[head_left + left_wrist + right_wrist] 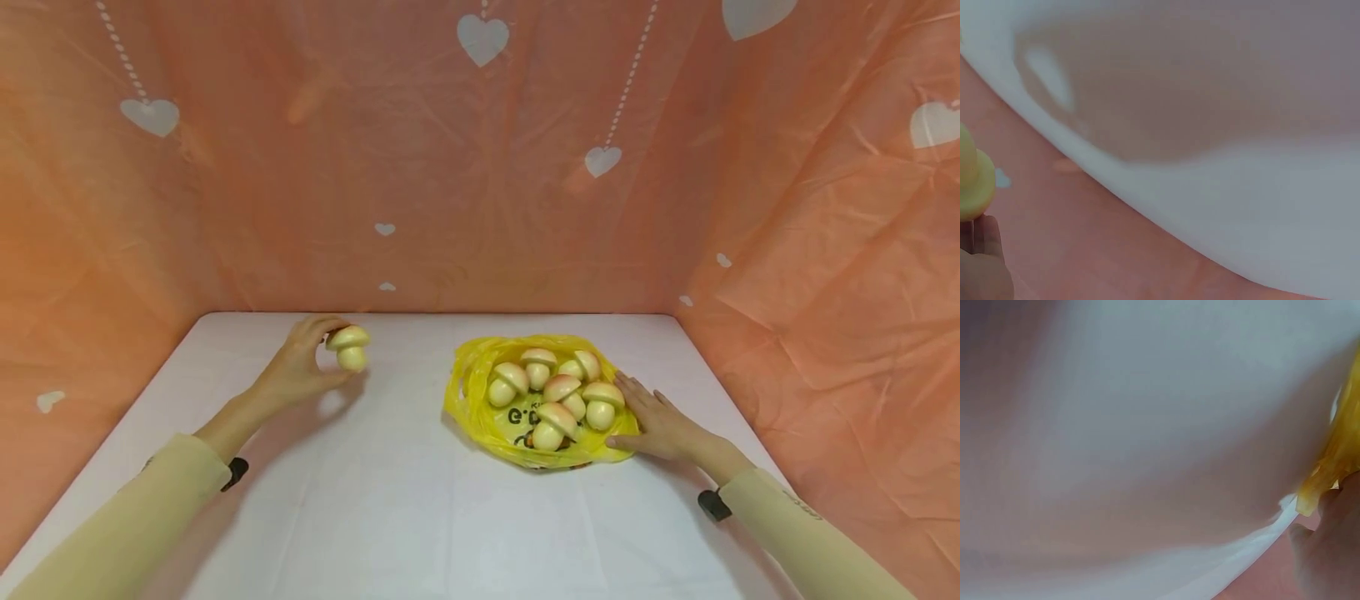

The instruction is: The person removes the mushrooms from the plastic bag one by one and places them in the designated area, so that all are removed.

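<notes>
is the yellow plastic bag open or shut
Open: the yellow plastic bag has its mouth spread wide in the head view, with six mushrooms visible inside and the right hand at its edge.

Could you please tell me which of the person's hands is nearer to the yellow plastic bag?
The right: the right hand touches the right edge of the yellow plastic bag, while the left hand is off to its left, holding a mushroom.

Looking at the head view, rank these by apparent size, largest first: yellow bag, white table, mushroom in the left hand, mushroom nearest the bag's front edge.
1. White table
2. Yellow bag
3. Held mushroom and front mushroom: these look about alike, so I can't rank one above the other.
</notes>
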Demonstrator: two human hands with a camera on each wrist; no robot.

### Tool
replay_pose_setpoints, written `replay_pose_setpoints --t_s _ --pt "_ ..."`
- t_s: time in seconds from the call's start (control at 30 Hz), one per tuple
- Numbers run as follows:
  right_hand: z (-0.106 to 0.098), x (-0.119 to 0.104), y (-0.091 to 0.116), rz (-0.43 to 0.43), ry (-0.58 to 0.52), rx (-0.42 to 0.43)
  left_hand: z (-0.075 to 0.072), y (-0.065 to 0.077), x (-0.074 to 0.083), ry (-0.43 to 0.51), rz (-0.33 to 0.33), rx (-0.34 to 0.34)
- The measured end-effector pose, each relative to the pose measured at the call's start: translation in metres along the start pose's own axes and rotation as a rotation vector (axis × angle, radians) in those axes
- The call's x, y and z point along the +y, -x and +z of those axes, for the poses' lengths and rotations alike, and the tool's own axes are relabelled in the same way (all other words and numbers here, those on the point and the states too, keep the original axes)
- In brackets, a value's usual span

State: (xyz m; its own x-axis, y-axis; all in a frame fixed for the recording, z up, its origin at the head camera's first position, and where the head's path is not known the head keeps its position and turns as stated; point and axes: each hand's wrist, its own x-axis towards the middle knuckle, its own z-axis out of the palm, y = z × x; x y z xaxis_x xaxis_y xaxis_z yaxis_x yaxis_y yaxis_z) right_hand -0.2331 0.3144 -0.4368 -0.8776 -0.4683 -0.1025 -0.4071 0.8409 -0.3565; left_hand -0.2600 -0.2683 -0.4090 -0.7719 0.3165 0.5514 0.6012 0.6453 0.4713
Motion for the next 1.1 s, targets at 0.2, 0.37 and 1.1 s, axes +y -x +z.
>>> replay_pose_setpoints --t_s 0.2,0.37,1.1 --pt "0.000 0.003 0.000 0.001 0.013 0.008 -0.016 0.012 -0.017 -0.039 -0.102 -0.075" --pt "0.001 0.005 0.000 0.005 0.007 0.010 -0.025 0.019 -0.038 -0.069 -0.134 -0.106" --pt "0.004 0.003 0.001 -0.006 0.008 0.015 -0.059 0.033 -0.072 -0.087 -0.276 -0.296"
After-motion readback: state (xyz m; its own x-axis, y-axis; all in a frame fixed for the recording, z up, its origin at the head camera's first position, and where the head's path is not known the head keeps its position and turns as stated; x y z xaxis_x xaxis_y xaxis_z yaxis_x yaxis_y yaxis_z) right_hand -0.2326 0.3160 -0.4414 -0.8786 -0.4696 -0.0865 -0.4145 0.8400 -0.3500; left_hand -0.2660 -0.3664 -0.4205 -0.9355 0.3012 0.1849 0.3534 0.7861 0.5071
